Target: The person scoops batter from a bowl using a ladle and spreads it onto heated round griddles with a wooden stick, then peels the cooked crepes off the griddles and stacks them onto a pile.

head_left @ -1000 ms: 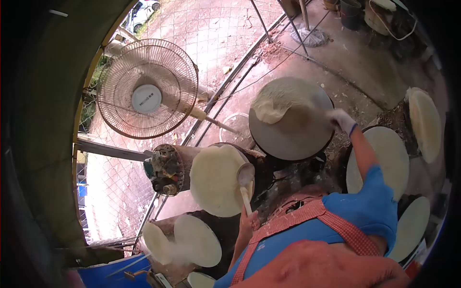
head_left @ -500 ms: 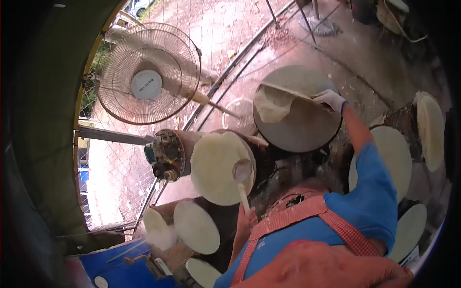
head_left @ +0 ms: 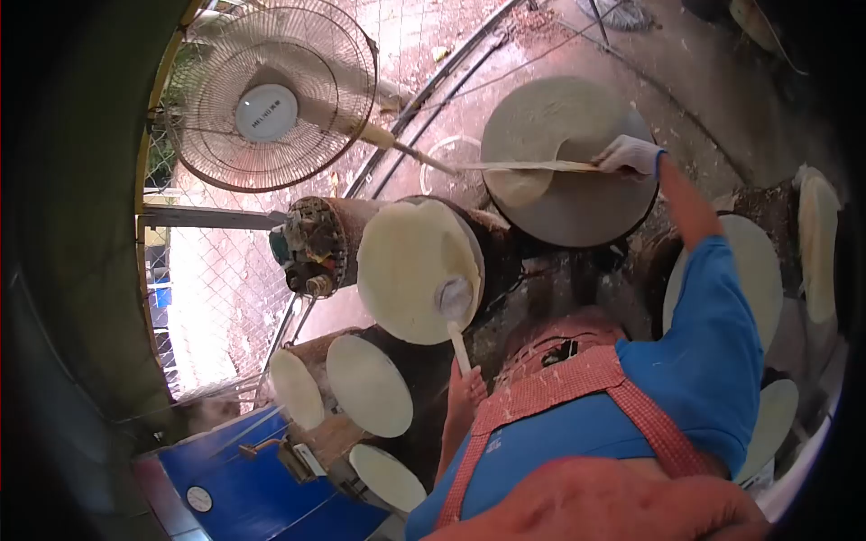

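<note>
My right hand (head_left: pixel 630 157), in a white glove, is closed on one end of a long flat wooden scraper (head_left: pixel 532 166). The scraper lies across a large round griddle (head_left: pixel 604 216), where pale batter (head_left: pixel 541 113) covers the far side and a lump (head_left: pixel 520 187) sits by the blade's near side. My bare left hand (head_left: pixel 466 389) is wrapped round the pale handle of a ladle (head_left: pixel 453 298). The ladle's round bowl is over a thin pale flatbread (head_left: pixel 406 261) on a second griddle to the left; whether it touches I cannot tell.
A caged fan (head_left: pixel 271 113) stands at upper left before wire mesh. More round flatbreads (head_left: pixel 370 386) lie on drum-like stoves at lower left, others (head_left: pixel 735 279) at right. A cylinder with a cluttered end (head_left: pixel 316 245) lies beside the second griddle. At lower left is a blue panel (head_left: pixel 262 482) with a gauge.
The scraper has turned on the griddle and lies nearly level, with batter spread over more of the far side. The ladle stays over the flatbread. The whole view has shifted somewhat.
</note>
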`<state>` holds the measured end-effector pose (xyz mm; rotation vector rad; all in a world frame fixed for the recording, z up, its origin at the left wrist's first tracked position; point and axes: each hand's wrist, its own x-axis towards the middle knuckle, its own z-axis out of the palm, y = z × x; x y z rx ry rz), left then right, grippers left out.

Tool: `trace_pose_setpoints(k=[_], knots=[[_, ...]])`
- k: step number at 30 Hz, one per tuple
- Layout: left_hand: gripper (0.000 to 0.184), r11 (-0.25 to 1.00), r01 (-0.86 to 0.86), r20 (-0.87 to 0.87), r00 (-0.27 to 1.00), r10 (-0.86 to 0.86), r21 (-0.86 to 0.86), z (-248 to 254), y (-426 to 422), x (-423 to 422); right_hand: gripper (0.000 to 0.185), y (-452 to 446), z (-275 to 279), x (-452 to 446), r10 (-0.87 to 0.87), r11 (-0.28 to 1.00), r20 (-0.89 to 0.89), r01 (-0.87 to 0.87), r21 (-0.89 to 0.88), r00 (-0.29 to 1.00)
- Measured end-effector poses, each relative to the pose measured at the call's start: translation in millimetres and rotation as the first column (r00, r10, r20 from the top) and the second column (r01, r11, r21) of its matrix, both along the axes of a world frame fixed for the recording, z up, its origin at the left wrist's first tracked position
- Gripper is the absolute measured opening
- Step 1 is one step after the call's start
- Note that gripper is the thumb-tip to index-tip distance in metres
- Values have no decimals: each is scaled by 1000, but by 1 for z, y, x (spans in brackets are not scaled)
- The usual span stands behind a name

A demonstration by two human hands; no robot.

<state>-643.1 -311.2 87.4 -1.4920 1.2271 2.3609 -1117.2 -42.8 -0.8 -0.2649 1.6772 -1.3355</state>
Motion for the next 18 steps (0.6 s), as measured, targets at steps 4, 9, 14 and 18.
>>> trace_pose_setpoints(k=[4,9,14,18], knots=[[62,1000,-28,-5,1000,28,14,-3,4,8,37,78,6,31,95,989,122,-108,103,988],[65,998,-53,52,997,51,35,-5,5,24,36,43,33,15,-23,999,-79,19,-45,997],[66,993,-95,47,995,92,73,3,-5,47,38,7,37,33,143,982,-122,-126,139,982],[65,977,-64,-27,997,71,204,-13,-35,71,19,149,39,92,254,915,-115,-201,349,960]])
